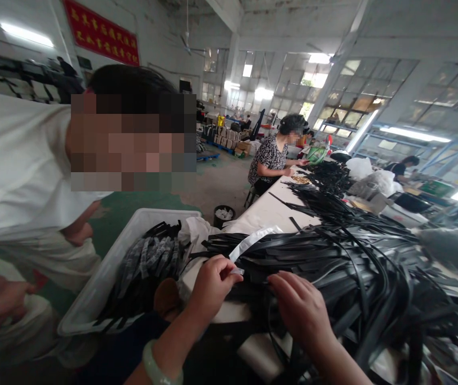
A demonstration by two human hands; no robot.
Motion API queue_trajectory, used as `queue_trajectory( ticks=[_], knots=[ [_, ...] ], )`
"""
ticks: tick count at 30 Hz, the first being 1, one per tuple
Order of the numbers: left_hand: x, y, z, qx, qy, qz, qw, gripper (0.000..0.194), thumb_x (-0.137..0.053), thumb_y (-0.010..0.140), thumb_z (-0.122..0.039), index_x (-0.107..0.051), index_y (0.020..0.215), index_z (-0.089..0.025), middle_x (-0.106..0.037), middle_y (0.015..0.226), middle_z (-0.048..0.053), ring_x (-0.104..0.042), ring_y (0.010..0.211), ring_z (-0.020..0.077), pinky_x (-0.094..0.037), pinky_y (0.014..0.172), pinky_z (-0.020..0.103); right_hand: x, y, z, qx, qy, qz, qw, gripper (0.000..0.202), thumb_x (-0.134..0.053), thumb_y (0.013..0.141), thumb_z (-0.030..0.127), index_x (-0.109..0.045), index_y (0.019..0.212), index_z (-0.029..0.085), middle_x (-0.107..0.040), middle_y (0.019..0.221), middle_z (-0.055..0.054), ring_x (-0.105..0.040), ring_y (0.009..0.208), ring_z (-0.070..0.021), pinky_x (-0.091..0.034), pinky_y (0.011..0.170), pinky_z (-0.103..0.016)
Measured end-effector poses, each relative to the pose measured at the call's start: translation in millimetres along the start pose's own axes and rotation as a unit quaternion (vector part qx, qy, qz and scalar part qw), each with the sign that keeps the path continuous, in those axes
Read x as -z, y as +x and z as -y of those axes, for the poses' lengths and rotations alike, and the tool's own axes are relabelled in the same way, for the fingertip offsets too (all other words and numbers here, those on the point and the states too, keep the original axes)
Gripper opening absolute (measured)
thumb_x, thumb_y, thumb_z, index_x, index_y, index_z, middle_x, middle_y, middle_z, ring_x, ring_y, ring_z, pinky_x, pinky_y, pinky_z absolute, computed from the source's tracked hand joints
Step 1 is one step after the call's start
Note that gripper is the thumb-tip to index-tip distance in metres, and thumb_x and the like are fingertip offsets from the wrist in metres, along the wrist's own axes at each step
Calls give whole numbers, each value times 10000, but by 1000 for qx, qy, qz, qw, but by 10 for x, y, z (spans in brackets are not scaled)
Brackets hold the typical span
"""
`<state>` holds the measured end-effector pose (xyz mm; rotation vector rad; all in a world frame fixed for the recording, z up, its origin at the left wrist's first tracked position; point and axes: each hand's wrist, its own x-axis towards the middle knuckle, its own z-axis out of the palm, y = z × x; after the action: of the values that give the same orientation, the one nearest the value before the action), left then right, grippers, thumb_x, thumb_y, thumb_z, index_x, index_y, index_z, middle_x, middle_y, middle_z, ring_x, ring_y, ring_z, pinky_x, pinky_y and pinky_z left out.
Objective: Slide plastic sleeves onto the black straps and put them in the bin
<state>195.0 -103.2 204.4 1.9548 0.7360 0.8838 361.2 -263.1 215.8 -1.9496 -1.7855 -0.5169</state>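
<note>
My left hand point(213, 283) is closed in a pinch on the end of a thin white strip point(253, 243), which looks like paper or film. The strip rises from my fingers and bends to the right over a large heap of black straps point(313, 251). To the right, apart from the left, my right hand point(303, 307) has its fingers together and curved, with the tips against the black straps. Its thumb and whatever lies under the fingers are hidden. A thin black strap loops down below those fingertips.
A white plastic bin point(88, 291) of black and pale-wrapped straps stands left of the table point(253, 214). Close on my left a person in a white shirt point(24, 176) leans in. Another person point(271, 160) sits farther along the table. A small black bucket point(224, 215) stands on the floor.
</note>
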Motion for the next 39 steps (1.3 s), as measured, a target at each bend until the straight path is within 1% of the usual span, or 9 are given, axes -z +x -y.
queue_trajectory(
  ticks=[2, 5, 11, 19, 26, 30, 35, 37, 39],
  knots=[
    [3, -12, -22, 2, 0, 6, 1000, 117, -753, 684, -200, -647, 637, -182, -567, 644, -13, -522, 637, 157, -357, 614, 254, 111, 98, 274, 15, -28, 51, 998, 258, -451, 921, 139, -643, 1070, 224, -684, 914, -45, -622, 787, -158, -439, 726, -251],
    [3, -31, -41, 5, 0, 21, 1000, 109, -747, 699, -217, -653, 657, -182, -565, 661, -10, -525, 649, 160, -355, 608, 254, 140, 211, 414, 0, -46, 75, 996, 217, -489, 915, 126, -627, 1051, 224, -656, 844, -19, -590, 730, -149, -384, 683, -246],
    [-8, -53, -29, -4, 3, 48, 999, 93, -710, 731, -194, -649, 664, -173, -561, 687, -4, -514, 662, 153, -341, 602, 250, 57, 264, 344, 21, -52, 96, 994, 246, -541, 878, 81, -604, 1069, 222, -647, 884, -15, -577, 783, -163, -350, 712, -263],
    [-18, -67, 11, -6, -8, 67, 998, 77, -696, 737, -184, -668, 666, -176, -566, 688, 4, -523, 654, 155, -328, 592, 250, 117, 379, 344, 50, -99, 133, 985, 214, -579, 859, 59, -591, 991, 227, -603, 813, 5, -568, 761, -157, -349, 691, -276],
    [35, -109, -20, -73, 11, 101, 992, 149, -598, 818, -141, -687, 705, -179, -652, 773, 48, -580, 788, 194, -364, 695, 273, 144, 553, 407, 112, -104, 154, 976, 193, -592, 838, 30, -579, 874, 218, -618, 800, -1, -596, 775, -183, -373, 728, -299],
    [43, -170, 11, -110, 37, 109, 987, 139, -587, 823, -124, -668, 722, -175, -680, 782, 42, -586, 771, 183, -356, 697, 273, 7, 562, 410, 172, -95, 136, 971, 244, -628, 725, -9, -566, 784, 219, -628, 728, 15, -604, 656, -188, -364, 619, -306],
    [-11, -219, 220, -108, 98, 145, 979, 70, -651, 765, -133, -661, 716, -182, -691, 790, 42, -598, 768, 187, -354, 674, 280, -278, 501, 329, 222, -47, 127, 965, 247, -607, 643, -16, -594, 706, 223, -655, 667, 30, -626, 551, -169, -355, 525, -280],
    [-1, -210, 296, -92, 129, 172, 972, 46, -682, 730, -144, -677, 726, -189, -693, 796, 46, -605, 782, 201, -360, 665, 286, -268, 500, 242, 208, -13, 148, 967, 271, -589, 647, -10, -634, 754, 235, -690, 702, 27, -661, 594, -173, -388, 546, -258],
    [36, -179, 330, -61, 154, 185, 969, 44, -701, 712, -171, -701, 746, -200, -697, 818, 54, -611, 811, 217, -374, 673, 294, -165, 513, 120, 144, 39, 162, 975, 270, -589, 674, 32, -666, 810, 253, -722, 750, 8, -693, 682, -192, -430, 594, -244]
  ],
)
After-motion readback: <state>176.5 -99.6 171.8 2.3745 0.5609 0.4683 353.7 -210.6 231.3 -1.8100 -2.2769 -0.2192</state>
